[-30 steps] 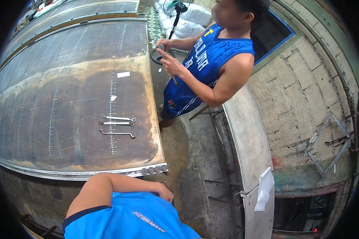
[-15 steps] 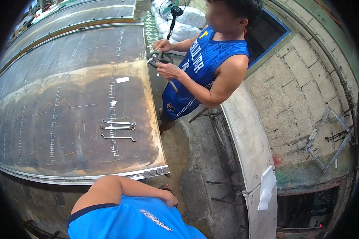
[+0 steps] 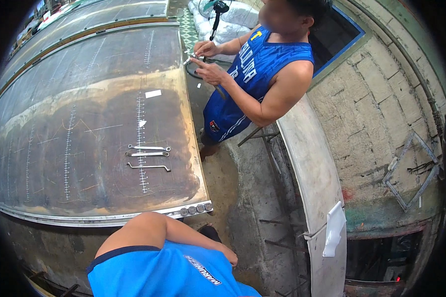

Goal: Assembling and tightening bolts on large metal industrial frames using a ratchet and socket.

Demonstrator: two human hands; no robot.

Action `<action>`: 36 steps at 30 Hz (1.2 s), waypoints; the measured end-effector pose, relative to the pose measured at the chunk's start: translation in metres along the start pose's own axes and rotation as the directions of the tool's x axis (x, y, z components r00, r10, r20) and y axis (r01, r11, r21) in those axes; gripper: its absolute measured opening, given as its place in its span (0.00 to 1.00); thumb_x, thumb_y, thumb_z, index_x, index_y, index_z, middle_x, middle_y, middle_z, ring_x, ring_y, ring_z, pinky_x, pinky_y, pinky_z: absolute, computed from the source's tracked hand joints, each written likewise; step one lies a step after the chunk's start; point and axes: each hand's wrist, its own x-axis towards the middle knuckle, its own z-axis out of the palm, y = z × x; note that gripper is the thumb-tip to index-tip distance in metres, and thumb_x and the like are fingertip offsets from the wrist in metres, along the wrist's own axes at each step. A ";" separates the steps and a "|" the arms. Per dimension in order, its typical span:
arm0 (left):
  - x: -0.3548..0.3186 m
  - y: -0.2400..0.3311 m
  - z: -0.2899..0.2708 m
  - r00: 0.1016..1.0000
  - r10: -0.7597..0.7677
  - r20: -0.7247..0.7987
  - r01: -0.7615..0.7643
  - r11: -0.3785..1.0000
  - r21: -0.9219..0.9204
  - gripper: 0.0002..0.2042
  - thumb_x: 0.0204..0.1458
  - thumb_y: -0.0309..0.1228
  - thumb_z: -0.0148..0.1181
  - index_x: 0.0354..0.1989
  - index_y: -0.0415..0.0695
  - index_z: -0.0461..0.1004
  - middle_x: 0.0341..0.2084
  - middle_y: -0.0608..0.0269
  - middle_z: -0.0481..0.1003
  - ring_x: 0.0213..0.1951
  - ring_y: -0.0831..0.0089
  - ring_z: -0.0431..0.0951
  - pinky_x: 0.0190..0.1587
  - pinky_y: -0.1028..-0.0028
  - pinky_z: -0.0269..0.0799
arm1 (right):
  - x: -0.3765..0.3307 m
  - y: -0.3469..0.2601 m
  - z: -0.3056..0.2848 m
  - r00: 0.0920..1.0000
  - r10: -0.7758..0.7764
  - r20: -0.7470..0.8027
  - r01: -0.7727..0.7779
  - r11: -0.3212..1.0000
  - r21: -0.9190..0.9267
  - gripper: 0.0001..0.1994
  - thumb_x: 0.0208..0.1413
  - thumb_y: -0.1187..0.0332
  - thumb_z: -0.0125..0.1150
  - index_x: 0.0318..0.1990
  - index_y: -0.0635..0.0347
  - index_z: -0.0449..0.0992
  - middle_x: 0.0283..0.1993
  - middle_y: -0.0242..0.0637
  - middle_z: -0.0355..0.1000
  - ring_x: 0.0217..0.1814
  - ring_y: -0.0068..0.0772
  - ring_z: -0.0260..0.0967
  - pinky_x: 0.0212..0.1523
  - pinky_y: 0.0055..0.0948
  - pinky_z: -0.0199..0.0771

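Note:
My left arm crosses the lower edge over a light blue shirt (image 3: 158, 267). My left hand (image 3: 228, 254) rests low against the shirt, beyond the table's near right corner, with its fingers hidden. My right hand is out of view. Closest to my left arm is the wide brown worktable (image 3: 104, 173), marked with white ruled lines. On it lie two straight ring spanners, one (image 3: 149, 148) just above the other (image 3: 146, 154), and a cranked spanner (image 3: 148, 167). Across the corner, a person in a dark blue jersey (image 3: 275, 64) holds a small silvery part (image 3: 189, 60) in both hands.
A white slip (image 3: 153, 93) and a crumpled white scrap (image 3: 142, 123) lie on the table. Round dark discs (image 3: 197, 209) line its corner. A pale bench (image 3: 319, 193) with a white sheet (image 3: 335, 228) runs along the right wall. White sacks (image 3: 233, 24) are piled at the back.
My left hand has moved right and slightly down. The other person's hands have risen a little, still holding the silvery part. The spanners lie as before.

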 end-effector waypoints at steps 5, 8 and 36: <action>0.008 0.001 0.000 0.989 0.140 0.041 -0.135 0.985 -0.108 0.20 0.55 0.41 0.60 0.30 0.30 0.76 0.22 0.41 0.74 0.26 0.53 0.72 0.31 0.53 0.64 | -0.020 -0.005 -0.006 0.999 0.024 -0.038 -0.025 0.999 -0.046 0.12 0.59 0.65 0.62 0.48 0.58 0.79 0.37 0.34 0.76 0.40 0.29 0.73 0.42 0.32 0.72; 0.003 0.018 -0.015 0.988 0.106 0.115 -0.076 0.968 -0.239 0.19 0.55 0.41 0.63 0.30 0.32 0.76 0.21 0.47 0.75 0.27 0.61 0.75 0.30 0.57 0.66 | -0.027 -0.009 -0.010 0.998 0.030 -0.060 -0.034 0.997 -0.066 0.12 0.59 0.65 0.62 0.47 0.58 0.79 0.37 0.34 0.76 0.41 0.29 0.74 0.43 0.32 0.72; -0.194 0.102 0.080 0.327 -0.897 0.298 0.658 -0.010 -0.753 0.08 0.60 0.39 0.51 0.41 0.51 0.74 0.17 0.79 0.63 0.17 0.85 0.59 0.18 0.77 0.54 | 0.116 -0.122 -0.093 0.686 -0.601 0.410 0.691 0.714 -0.108 0.16 0.51 0.61 0.71 0.45 0.55 0.78 0.37 0.32 0.72 0.36 0.29 0.67 0.38 0.28 0.69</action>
